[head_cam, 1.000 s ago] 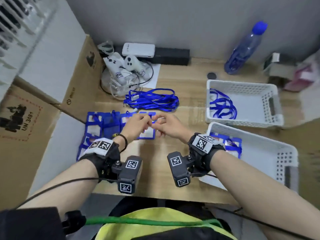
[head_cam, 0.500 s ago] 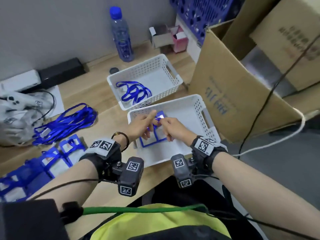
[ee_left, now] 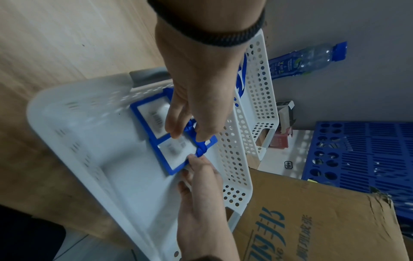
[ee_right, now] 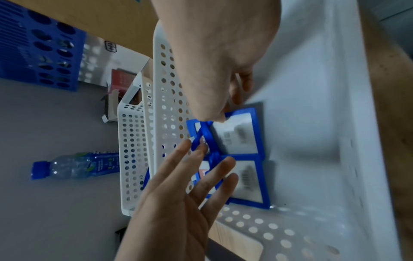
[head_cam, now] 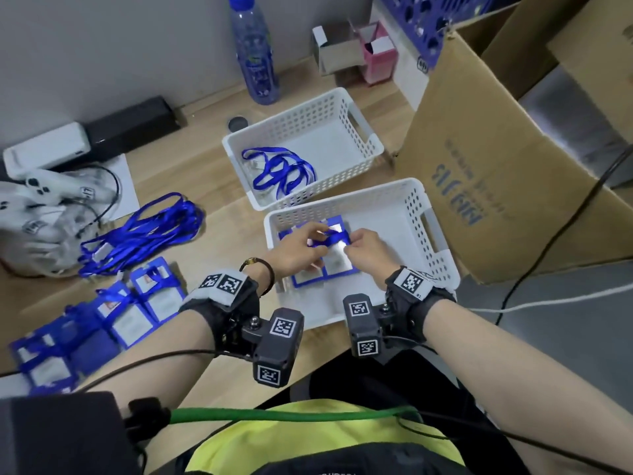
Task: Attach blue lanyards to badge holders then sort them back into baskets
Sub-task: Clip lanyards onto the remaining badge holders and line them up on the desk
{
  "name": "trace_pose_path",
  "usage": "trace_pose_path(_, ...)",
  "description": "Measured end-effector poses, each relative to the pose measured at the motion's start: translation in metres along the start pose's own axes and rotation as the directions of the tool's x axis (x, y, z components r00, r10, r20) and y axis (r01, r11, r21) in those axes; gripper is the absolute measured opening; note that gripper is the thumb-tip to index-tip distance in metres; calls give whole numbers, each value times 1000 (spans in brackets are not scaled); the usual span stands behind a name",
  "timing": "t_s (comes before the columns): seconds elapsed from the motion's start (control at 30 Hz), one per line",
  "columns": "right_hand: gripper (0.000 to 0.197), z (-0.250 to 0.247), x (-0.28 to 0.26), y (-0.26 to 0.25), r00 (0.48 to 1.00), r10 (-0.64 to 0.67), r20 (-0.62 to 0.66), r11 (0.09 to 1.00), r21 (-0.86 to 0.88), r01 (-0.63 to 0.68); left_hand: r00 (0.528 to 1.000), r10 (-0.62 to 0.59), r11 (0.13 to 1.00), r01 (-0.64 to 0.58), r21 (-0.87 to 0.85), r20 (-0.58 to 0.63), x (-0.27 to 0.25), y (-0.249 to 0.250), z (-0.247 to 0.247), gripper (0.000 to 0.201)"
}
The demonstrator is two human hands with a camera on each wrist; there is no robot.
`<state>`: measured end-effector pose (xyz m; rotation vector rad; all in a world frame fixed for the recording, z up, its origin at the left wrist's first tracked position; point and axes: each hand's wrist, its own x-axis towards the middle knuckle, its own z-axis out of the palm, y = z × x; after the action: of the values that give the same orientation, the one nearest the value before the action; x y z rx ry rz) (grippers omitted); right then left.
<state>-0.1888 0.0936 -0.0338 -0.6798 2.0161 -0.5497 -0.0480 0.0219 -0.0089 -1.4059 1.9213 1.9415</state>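
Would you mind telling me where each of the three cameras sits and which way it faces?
Head: worn on the head, looking forward and down at the near basket; both forearms, left hand and right hand show.
Left wrist: on the left wrist, looking along the left hand into the basket; the right hand shows too.
Right wrist: on the right wrist, looking along the right hand; the left hand shows too.
All three share the badge holders and the water bottle.

Cardboard box [head_cam: 496, 186] crowds the near basket's [head_cam: 442, 269] right side.
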Motion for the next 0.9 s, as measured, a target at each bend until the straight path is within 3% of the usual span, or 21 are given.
trace_pose_path(0.23,17,-26,-3,-6,989,18,-144,993,120,0,1000,13,1000,-13,20,2,-1,2,2,13)
trace_pose_path(0.4,28,-30,-9,-24,992,-64,-112,957,276,93,994,89,995,-91,-35,-66,-9,9,-8,23)
trace_pose_path(0.53,22,-13,-14,-61,980,-195,-28,953,230,197,966,154,981,-174,-82,-207,-29,14,-34,37)
trace_pose_path(0.7,18,30,-23,-110,922,-352,162,935,112,337,885,121,976,-190,-111,-450,-66,-12,-75,55)
trace_pose_path(0.83,28,75,-42,-142,831,-427,357,899,66,433,768,115,986,-167,-25,-630,-97,-47,-101,67)
trace_pose_path(0.9,20,100,-51,-153,787,-449,423,871,11,491,695,103,994,-101,46,-712,-113,-64,-111,64)
